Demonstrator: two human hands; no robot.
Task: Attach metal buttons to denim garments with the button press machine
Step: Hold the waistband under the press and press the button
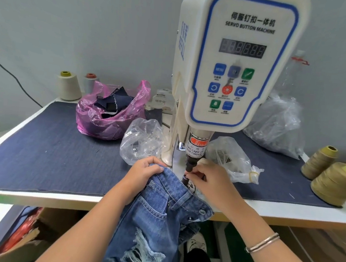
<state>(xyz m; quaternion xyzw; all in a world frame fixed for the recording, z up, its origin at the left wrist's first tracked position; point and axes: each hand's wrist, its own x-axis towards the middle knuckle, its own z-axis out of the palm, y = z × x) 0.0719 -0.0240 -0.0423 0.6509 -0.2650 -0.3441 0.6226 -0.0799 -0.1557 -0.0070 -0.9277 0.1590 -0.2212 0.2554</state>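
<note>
Here, left hand [145, 169] gripping the jeans [160, 212] waistband, to keep it flat under the press head [190, 166]. Right hand [209, 179] fingers [194, 174] pinching a small part at the die, probably the button.

Display digits [242, 48] on machine head, upper centre: blurred, unreadable. Clear bags' [142, 139] contents, mid-frame: indistinct. Lower die hidden behind right hand [209, 182]. Jeans [152, 224] cut off at bottom edge. Small button labels illegible.
</note>
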